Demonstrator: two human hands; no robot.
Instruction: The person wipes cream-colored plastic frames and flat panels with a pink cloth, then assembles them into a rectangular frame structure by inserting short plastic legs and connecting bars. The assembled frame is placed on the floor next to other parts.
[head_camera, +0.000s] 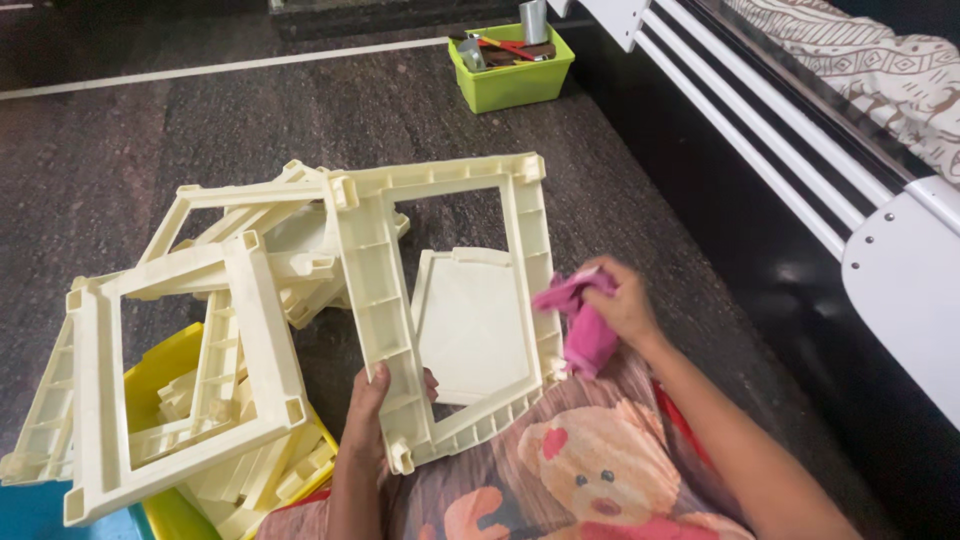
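You are sitting on the floor of a home, likely a bedroom. The dark speckled stone floor (300, 120), the white slatted bed frame (760, 130) with a patterned blanket (880, 60) hanging over it, and the small green bin (512, 75) of odds and ends all point to a lived-in domestic room.

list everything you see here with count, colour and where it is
plastic frame: one, cream, held upright over the lap
flat panel: one, cream, on the floor behind the held frame
loose frames: several, cream, piled at left
bin: one, yellow, under the pile, holding more cream parts
cloth: one, pink, against the frame's right edge
tub: one, green, far floor, tools inside
rails: white, at right
left hand: grips the frame's bottom edge
right hand: holds the cloth
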